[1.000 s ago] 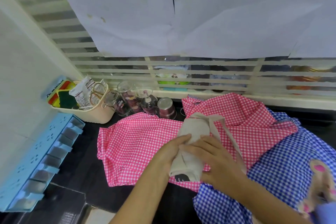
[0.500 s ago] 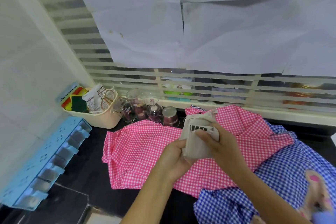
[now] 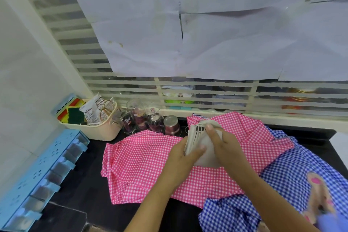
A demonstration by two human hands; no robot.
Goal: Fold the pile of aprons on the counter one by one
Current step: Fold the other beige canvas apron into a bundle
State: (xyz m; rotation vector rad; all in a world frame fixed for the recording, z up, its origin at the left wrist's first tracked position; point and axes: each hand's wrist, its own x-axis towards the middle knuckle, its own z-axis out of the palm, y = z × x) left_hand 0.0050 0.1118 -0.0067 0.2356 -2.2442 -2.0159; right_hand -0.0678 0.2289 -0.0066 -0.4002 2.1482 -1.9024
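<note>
Beige apron [image 3: 206,158]: folded thick, dark bars showing, being held above the pink checked apron [image 3: 143,160] on the counter [image 3: 90,184].
Left hand [image 3: 185,153]: fingers curling round its 9 o'clock edge.
Right hand [image 3: 226,147]: fingers gripping its 12 o'clock corner.

Left hand [image 3: 183,154]: I grip the left edge of the folded beige apron [image 3: 206,159], thumb [image 3: 196,149] laid across its front, my other fingers hidden behind it.
Right hand [image 3: 225,143]: back of the hand faces up; my fingers are curled over the apron's right side and point up and to the left, with the fingertips [image 3: 209,127] at its top edge.
Hands together: close, thumb nearly touching the right hand, both lifted in front of me.
Left forearm [image 3: 150,199]: bare, rising from the bottom middle and leaning right.
Right forearm [image 3: 273,199]: bare, coming in from the lower right and leaning left.
Wrists: both roughly straight.
</note>
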